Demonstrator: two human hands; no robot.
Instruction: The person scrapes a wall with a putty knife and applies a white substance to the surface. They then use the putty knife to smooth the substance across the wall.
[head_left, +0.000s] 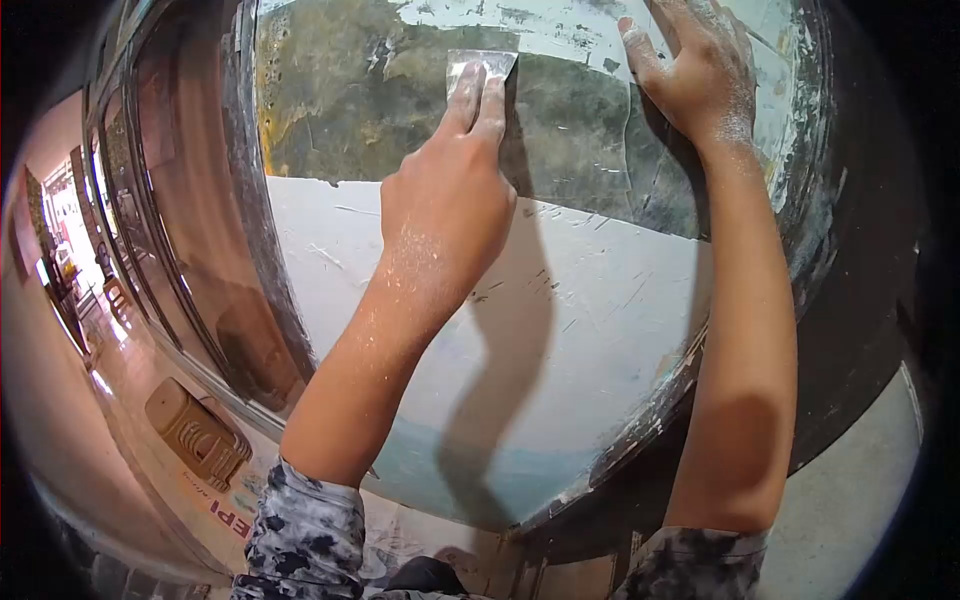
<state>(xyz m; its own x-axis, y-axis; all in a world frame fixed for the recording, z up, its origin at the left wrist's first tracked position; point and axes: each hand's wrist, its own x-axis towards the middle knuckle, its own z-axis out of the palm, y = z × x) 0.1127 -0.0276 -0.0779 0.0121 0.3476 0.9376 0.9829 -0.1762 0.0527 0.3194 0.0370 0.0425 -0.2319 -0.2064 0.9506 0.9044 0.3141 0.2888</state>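
My left hand (450,180) holds a flat metal scraper (482,64), two fingers stretched along its blade, which lies against a dark, mottled band (570,130) on the upright panel. Below that band the panel has a smooth white surface (390,260) with scratches and small flecks. To the right, near the top edge of the view, my right hand (700,70) rests at the panel's white-streaked upper part, its thumb apart from the other fingers. Its fingertips are partly cut off by the frame. White dust covers both hands and wrists.
A dark, paint-smeared frame (265,210) edges the panel. Glass-like panes stand at the left. On the floor at lower left lies a brown plastic stool (200,435) near a sheet with printed letters. A dark surface (860,270) is at the right.
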